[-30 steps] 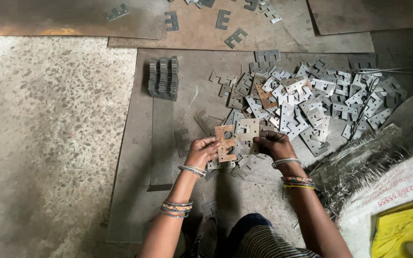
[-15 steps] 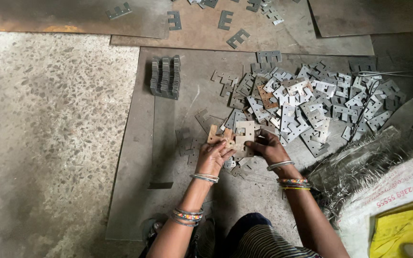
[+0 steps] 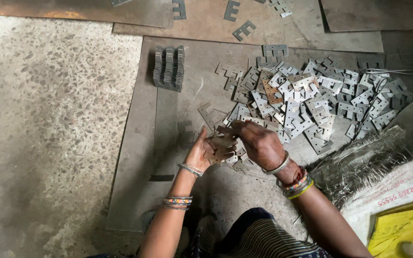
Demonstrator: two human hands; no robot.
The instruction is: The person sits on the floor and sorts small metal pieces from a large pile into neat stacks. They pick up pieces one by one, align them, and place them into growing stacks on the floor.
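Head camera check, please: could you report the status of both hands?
Left hand cupped under stamped plates. Right hand gripping the same plates. Loose pile lies just beyond.

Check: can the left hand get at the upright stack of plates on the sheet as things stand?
Probably not freely: the left hand is cupped around a bunch of plates. The upright stack stands apart ahead of it, with bare sheet between.

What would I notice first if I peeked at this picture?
Probably the big pile of flat metal plates spread over the metal sheet on the floor, right of the middle. Just below it, the left hand and right hand hold a few plates together. A neat stack of plates stands up at the upper left.
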